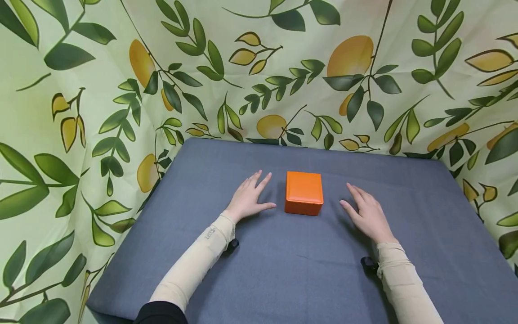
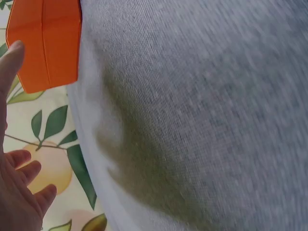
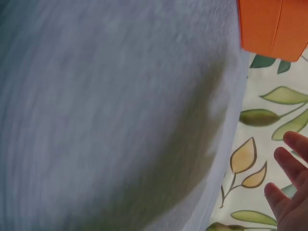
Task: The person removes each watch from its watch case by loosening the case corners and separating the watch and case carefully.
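An orange box (image 1: 304, 191), squarish with a smooth lid, sits on the blue-grey cloth surface between the two hands. To its left, the left hand (image 1: 250, 198) hovers with fingers spread and thumb pointing at the box, apart from it. On the other side, the right hand (image 1: 368, 213) is held with its fingers extended toward the box, a gap between them. Both hands hold nothing. In the left wrist view the box (image 2: 45, 45) shows at upper left, overlapped by the thumb tip. The right wrist view has the box (image 3: 272, 26) at its top right corner.
The table (image 1: 283, 279) is covered in blue-grey cloth. Behind it and along both sides hangs a pale curtain (image 1: 299, 27) printed with leaves and yellow fruit. A small black device (image 1: 231, 246) is worn at the left wrist, another (image 1: 369, 265) at the right.
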Demonstrator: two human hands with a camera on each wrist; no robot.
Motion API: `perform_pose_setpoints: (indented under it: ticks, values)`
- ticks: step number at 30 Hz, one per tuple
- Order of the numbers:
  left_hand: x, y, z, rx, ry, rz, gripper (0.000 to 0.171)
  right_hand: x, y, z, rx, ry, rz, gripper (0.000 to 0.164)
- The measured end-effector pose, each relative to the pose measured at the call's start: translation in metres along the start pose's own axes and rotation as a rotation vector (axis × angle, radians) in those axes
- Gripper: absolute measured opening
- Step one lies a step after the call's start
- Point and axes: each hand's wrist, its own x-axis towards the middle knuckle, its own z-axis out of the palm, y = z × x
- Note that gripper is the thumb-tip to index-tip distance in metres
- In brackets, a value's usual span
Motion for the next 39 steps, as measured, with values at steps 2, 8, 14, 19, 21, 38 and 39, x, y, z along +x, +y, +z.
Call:
perform_pose_setpoints:
  ticks: [2,8,14,19,21,38,39]
  values:
    - [0.001,0.003,0.001,-0.008,-0.011,0.009,0.090,0.001,-0.004,0.001,0.013,-0.001,0.001,0.061]
    - [0.004,0.009,0.004,-0.027,-0.027,0.040,0.087,0.004,-0.013,0.006,0.057,-0.028,0.016,0.062]
    - [0.009,0.015,0.004,-0.030,-0.007,0.080,0.083,0.007,-0.016,0.011,0.084,-0.048,0.025,0.062]
    - [0.012,0.020,0.006,-0.043,-0.019,0.078,0.081,0.007,-0.020,0.014,0.125,-0.053,0.032,0.062]
    - [0.014,0.023,0.007,-0.046,-0.024,0.076,0.081,0.008,-0.022,0.015,0.146,-0.046,0.025,0.062]
    - [0.027,0.042,0.017,-0.104,-0.041,0.063,0.073,0.019,-0.040,0.031,0.294,-0.030,-0.005,0.058]
    - [0.029,0.043,0.018,-0.110,-0.041,0.061,0.073,0.020,-0.040,0.033,0.302,-0.027,-0.007,0.058]
